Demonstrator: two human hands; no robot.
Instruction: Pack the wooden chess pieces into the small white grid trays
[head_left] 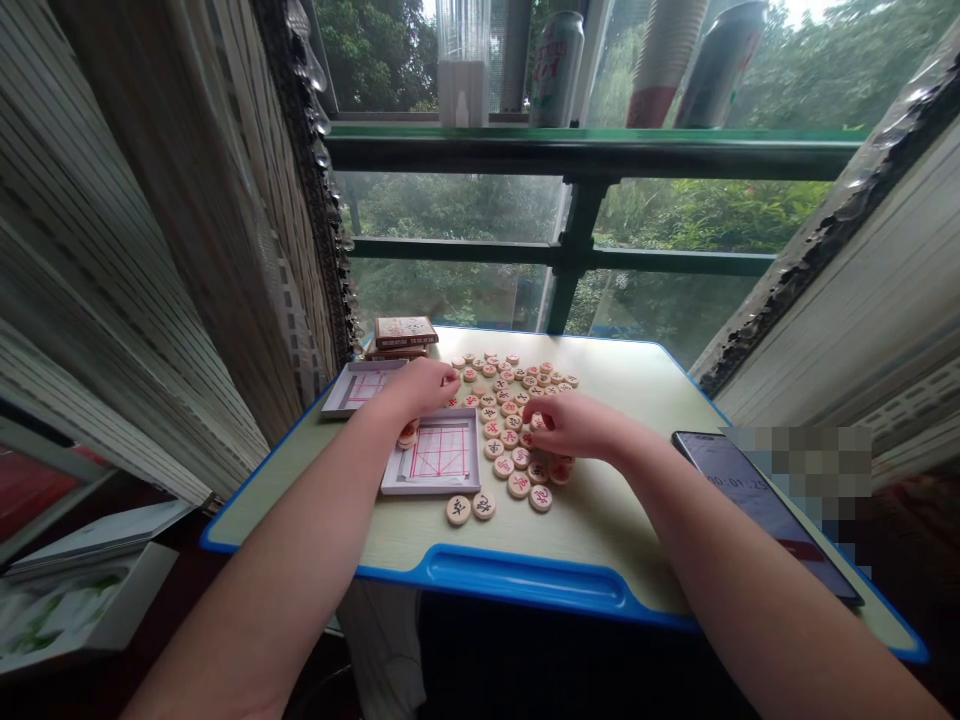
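Observation:
Round wooden Chinese chess pieces (503,467) with red and black characters lie scattered over the middle of the table. My left hand (424,388) reaches over the left edge of the spread, fingers curled down; whatever is in them is hidden. Under its wrist, a white box tray (472,480) with a red-lined board print holds a few pieces at its left side. My right hand (562,422) is among the pieces on the right, thumb and fingers bent around a chess piece (538,422). Two pieces with black characters (471,508) lie in front of the tray.
A second shallow tray (326,408) and stacked small boxes (406,331) stand at the back left. A phone (765,510) showing a timer lies at the right. The blue table edge (525,580) has a groove. Cans (556,70) and cups (664,60) stand on the window ledge.

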